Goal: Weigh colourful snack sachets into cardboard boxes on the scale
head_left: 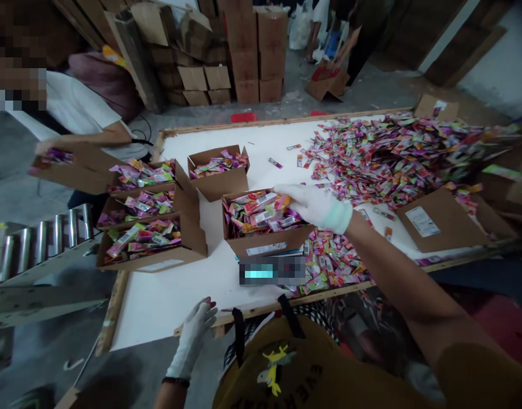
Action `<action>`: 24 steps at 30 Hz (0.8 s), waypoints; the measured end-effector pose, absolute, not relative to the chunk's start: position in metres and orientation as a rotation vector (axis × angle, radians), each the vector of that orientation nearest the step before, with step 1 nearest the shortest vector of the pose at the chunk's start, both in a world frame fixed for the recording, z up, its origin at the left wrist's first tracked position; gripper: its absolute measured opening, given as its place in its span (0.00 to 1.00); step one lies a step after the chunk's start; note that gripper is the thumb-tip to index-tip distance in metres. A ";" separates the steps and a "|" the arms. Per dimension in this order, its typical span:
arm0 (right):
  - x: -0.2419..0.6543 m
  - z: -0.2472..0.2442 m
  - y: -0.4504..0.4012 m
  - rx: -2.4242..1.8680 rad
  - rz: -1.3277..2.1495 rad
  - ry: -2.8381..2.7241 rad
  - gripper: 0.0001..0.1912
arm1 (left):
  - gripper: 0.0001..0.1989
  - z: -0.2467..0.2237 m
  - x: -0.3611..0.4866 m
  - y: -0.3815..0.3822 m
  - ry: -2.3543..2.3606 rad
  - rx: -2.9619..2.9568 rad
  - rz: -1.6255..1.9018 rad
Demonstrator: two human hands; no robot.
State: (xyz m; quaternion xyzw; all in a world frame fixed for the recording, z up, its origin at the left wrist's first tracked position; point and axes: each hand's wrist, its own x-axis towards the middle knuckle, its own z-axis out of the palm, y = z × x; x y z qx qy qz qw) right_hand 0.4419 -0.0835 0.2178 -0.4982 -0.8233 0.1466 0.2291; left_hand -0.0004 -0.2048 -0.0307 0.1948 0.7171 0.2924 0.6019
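My right hand [314, 205], in a white glove with a pale green cuff, reaches over the right rim of a cardboard box [269, 245]. Its fingers are closed on an orange-tinted small packet [284, 200] at the top of the box's contents. Colourful small packets [254, 211] fill this box. Under the box is a scale [271, 271] whose display is blurred out. At the table's front edge, my left hand [196, 322], also white-gloved, hangs with its fingers loosely stretched and holds nothing.
A large packet heap [371, 153] covers the white table's [158, 307] right side, beside a tilted carton [439, 218]. Filled boxes [152, 230] line the left, near a roller conveyor [43, 241]. At far left another person [79, 108] holds a carton [79, 167].
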 end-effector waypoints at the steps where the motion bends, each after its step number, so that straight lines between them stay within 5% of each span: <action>1: 0.446 0.221 -0.085 -1.361 0.419 -2.270 0.28 | 0.20 -0.032 -0.003 -0.206 1.667 0.454 0.683; 18: 0.450 0.267 -0.112 -1.385 0.468 -1.811 0.17 | 0.22 -0.022 0.009 -0.196 1.640 0.442 0.683; 24: 0.444 0.263 -0.105 -1.350 0.416 -1.881 0.15 | 0.22 0.027 0.023 -0.135 1.562 0.565 0.887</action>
